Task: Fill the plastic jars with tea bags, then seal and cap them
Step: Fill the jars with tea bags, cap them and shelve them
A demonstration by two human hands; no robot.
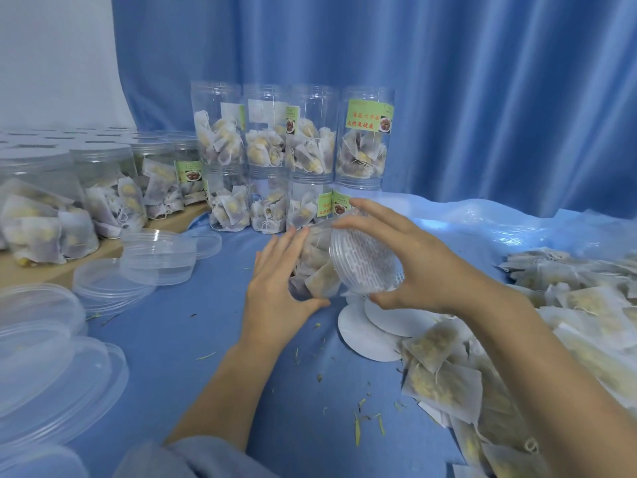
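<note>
Jar of tea bags tilted in left hand grip, right hand pressing printed seal, label writing unreadable.

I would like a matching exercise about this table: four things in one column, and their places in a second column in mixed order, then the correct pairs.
Things:
1. held jar
2. clear lids
3. loose tea bags
4. white seal discs

Places:
A. flat on the cloth, just below the right hand
B. piled at the right side of the table
C. tilted between the left hand and the right hand
D. stacked at the left side of the table

Pairs: 1-C, 2-D, 3-B, 4-A
</note>
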